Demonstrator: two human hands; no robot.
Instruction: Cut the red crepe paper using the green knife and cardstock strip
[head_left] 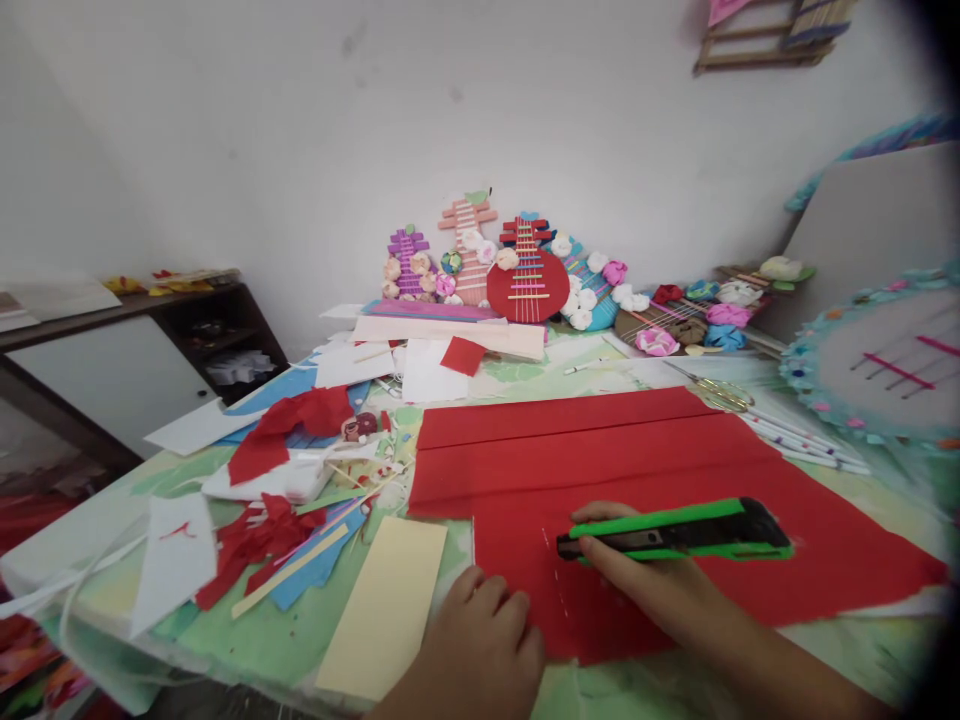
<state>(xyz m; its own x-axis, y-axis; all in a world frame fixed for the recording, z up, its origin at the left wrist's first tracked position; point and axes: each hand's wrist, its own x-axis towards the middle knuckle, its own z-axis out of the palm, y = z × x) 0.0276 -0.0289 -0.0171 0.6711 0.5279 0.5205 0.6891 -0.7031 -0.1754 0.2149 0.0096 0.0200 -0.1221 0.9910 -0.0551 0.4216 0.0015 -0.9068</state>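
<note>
A wide red sheet, creased along its back part, lies in front of me; it looks like paper or thin cloth. My right hand holds a green and black utility knife over it, the knife's narrow end pointing left. Just left of that end, a dashed white line runs down the sheet. At the sheet's left edge rests my left hand, its fingers curled close together; its thumb and whatever may be under the fingers are hidden. Beside it lies a pale yellow card.
Red scraps, blue paper and white pieces cover the table's left. Craft instruments decorated with paper flowers, one a red lute shape, line the back wall. Gold-handled scissors and white sticks lie right.
</note>
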